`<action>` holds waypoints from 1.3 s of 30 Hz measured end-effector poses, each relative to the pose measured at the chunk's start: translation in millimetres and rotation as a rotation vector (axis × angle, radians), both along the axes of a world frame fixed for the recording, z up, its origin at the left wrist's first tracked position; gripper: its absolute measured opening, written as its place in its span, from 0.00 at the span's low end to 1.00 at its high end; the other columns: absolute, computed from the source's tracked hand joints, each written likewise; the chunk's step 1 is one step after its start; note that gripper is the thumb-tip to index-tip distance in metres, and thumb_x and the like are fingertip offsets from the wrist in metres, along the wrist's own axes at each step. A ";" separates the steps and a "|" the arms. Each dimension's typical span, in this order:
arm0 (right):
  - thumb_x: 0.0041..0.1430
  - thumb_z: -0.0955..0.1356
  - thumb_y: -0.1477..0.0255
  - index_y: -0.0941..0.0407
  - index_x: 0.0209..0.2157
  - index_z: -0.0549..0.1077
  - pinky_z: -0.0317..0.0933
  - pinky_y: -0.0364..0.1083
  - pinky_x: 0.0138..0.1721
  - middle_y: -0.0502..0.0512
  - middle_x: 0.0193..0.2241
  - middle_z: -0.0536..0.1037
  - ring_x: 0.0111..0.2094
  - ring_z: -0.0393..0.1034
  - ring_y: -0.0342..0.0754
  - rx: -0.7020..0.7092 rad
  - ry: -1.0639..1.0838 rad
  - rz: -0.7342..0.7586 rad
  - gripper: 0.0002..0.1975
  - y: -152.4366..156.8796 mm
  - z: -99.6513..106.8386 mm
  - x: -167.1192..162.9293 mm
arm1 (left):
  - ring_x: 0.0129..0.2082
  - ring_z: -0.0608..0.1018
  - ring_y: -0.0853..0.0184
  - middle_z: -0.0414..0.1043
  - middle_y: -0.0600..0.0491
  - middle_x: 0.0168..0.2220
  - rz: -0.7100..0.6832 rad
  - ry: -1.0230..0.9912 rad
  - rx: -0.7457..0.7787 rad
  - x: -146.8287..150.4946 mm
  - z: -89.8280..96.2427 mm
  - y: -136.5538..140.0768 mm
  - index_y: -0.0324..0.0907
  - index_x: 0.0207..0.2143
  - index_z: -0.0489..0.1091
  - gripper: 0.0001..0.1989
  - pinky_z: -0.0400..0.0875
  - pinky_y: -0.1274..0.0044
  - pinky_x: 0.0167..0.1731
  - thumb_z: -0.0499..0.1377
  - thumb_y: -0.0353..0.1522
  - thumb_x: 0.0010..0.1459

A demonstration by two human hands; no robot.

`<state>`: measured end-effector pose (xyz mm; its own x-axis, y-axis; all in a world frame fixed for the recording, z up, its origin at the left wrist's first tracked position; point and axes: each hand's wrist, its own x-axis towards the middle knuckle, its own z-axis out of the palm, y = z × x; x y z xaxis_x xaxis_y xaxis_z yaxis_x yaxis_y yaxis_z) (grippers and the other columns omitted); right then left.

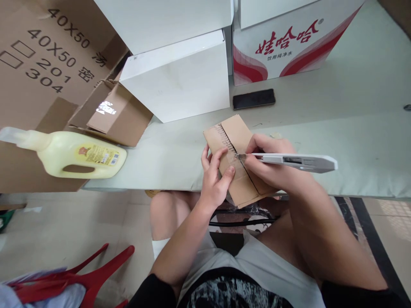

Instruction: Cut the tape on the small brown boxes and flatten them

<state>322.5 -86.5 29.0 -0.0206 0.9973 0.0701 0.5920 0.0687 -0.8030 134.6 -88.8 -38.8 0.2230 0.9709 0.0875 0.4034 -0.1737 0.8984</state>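
A small brown cardboard box (239,184) sits at the near edge of the surface (314,111), in the middle of the scene, its near corner reaching past that edge. Its top is turned at a slant, with a dark seam running from far left to near right and a strip of crinkled clear tape along the far part. The left hand (213,182) holds the box from its left side, the fingers spread, with the thumb and a finger resting on the top left of the seam. The right hand (269,173) grips a white utility knife (308,161) with its fingers closed around the forward part of the handle; the blade points left and meets the seam, though how deep it goes I cannot tell. Beyond the box, to the far right, a black phone (254,99) lies flat before a white carton with red lettering (282,51). A plain white box (183,81) stands to the left of the phone. Farther left come an open brown box (125,115), a pale yellow bottle (86,154) with a handle, and a large printed carton (32,111). A red chair (93,282) stands at the near left.
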 end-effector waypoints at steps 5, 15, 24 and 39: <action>0.48 0.65 0.68 0.52 0.23 0.64 0.52 0.44 0.24 0.47 0.17 0.69 0.20 0.58 0.43 -0.043 -0.038 0.020 0.05 0.9 -0.4 -1.1 | 0.75 0.50 0.48 0.41 0.45 0.72 -0.008 -0.003 -0.002 -0.5 0.6 -0.2 0.49 0.61 0.65 0.28 0.54 0.56 0.71 0.56 0.53 0.65; 0.47 0.64 0.70 0.53 0.23 0.65 0.52 0.43 0.26 0.49 0.19 0.72 0.21 0.60 0.43 -0.026 -0.022 0.035 0.04 -1.4 2.9 0.0 | 0.74 0.52 0.47 0.43 0.45 0.72 0.007 0.062 0.040 -1.6 -1.7 -0.1 0.50 0.61 0.65 0.28 0.57 0.53 0.70 0.55 0.54 0.65; 0.48 0.65 0.69 0.53 0.22 0.65 0.51 0.43 0.25 0.48 0.17 0.70 0.20 0.59 0.43 -0.038 -0.026 0.042 0.05 -1.9 2.3 0.7 | 0.74 0.52 0.47 0.43 0.46 0.72 0.004 0.060 0.037 -2.0 -0.9 -0.1 0.51 0.61 0.65 0.28 0.56 0.53 0.70 0.55 0.53 0.65; 0.46 0.63 0.68 0.53 0.20 0.62 0.50 0.44 0.26 0.48 0.16 0.66 0.20 0.57 0.42 -0.040 0.063 0.111 0.05 -1.8 4.1 5.9 | 0.75 0.50 0.49 0.43 0.45 0.72 0.006 0.075 0.042 -2.0 -1.2 0.3 0.50 0.61 0.66 0.29 0.55 0.54 0.70 0.54 0.54 0.65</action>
